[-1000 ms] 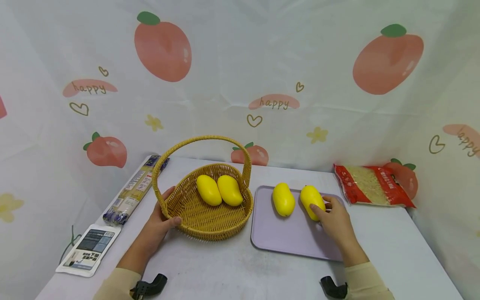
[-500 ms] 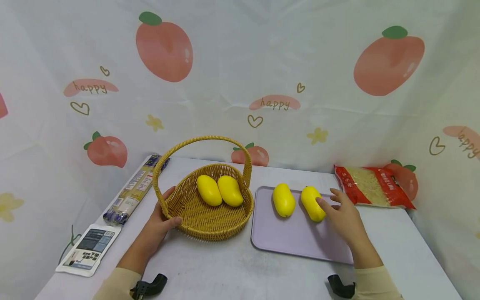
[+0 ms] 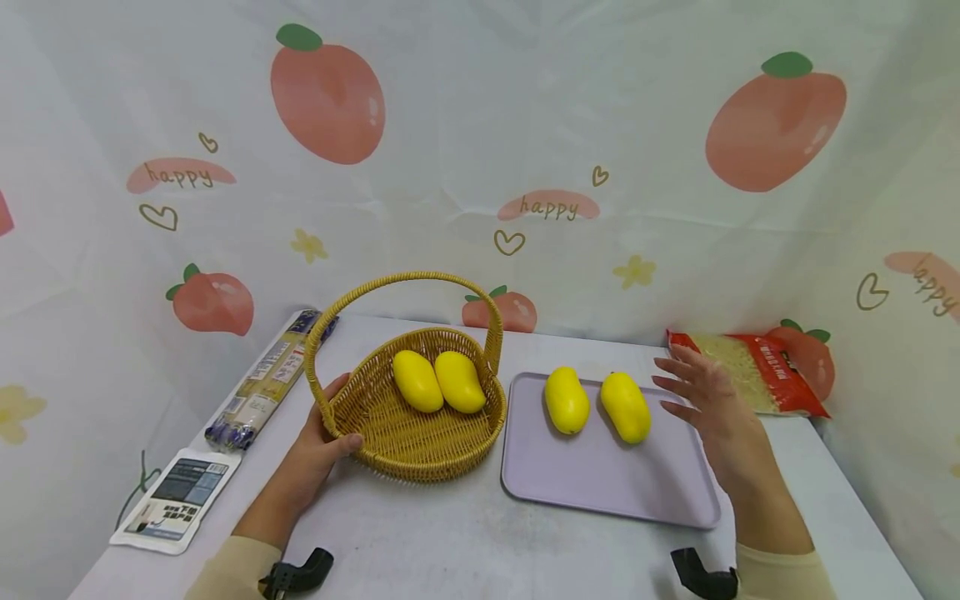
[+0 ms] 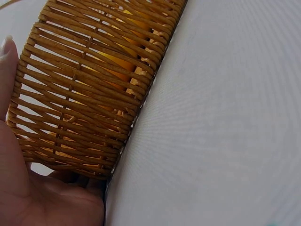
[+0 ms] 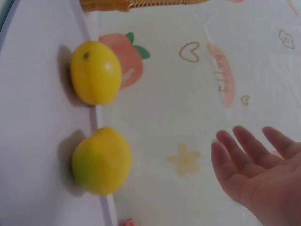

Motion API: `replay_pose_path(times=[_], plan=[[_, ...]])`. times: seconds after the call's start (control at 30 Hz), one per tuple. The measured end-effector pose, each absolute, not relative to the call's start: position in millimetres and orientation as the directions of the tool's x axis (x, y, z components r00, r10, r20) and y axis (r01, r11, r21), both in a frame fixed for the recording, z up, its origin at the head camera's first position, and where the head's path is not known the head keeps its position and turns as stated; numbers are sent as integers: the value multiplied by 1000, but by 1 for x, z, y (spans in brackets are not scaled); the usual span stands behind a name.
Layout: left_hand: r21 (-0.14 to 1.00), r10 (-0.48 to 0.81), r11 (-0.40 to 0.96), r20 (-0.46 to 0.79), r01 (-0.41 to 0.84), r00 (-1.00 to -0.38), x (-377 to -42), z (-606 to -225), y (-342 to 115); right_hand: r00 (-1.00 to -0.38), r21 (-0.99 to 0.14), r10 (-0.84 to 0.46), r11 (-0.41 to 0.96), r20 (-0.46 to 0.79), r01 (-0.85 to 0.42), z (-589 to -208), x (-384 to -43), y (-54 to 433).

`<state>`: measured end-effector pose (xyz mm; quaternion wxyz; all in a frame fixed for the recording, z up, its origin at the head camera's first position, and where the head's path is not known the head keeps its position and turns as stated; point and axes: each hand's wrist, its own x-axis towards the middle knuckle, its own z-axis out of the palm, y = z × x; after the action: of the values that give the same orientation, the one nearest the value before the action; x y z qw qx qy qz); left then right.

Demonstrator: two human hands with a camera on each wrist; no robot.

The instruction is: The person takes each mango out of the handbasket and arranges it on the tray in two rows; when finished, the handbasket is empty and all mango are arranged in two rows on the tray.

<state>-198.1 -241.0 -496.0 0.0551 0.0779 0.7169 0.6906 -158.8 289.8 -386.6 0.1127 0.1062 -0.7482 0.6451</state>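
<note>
My left hand (image 3: 315, 454) grips the left side of a woven basket (image 3: 397, 446) with a tall arched handle, thumb over the rim. In the left wrist view the hand's palm (image 4: 51, 202) lies against the wicker wall (image 4: 84, 89). Two yellow mangoes, a left one (image 3: 417, 381) and a right one (image 3: 460, 382), lie side by side inside. On the lilac tray (image 3: 570, 479) rest two more, one mango (image 3: 567, 401) and another mango (image 3: 626, 407) to its right. Holding nothing, my right hand (image 3: 720, 417) hovers at the tray's right edge, fingers spread.
Behind the right hand lies a red bag of pasta (image 3: 780, 375), partly covered by it. A long noodle packet (image 3: 270, 379) and a white pouch (image 3: 176, 500) lie along the left table edge. A printed curtain (image 3: 450, 125) hangs behind the table.
My right hand has let go of the right mango on the tray and moved right and up, its fingers spreading. That mango stays on the tray; the left hand and basket have not moved.
</note>
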Motion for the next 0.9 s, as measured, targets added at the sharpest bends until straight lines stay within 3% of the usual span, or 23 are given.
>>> replay_pose_path(times=[0.13,0.37,0.6,0.9], plan=[[999,190,28,29,35,-981,-198,-496,-241,-925,-928,-80,5,372,-373,-381,-155,285],[999,187,35,23,30,-982,-199,-497,-242,-863,-894,-241,-64,445,-443,-378,-151,274],[999,184,37,12,20,-983,-201,-499,-243,-870,-915,-292,-59,397,-398,-384,-152,256],[999,187,29,24,30,-982,-200,-496,-242,-813,-911,-416,-138,408,-387,-394,-153,233]])
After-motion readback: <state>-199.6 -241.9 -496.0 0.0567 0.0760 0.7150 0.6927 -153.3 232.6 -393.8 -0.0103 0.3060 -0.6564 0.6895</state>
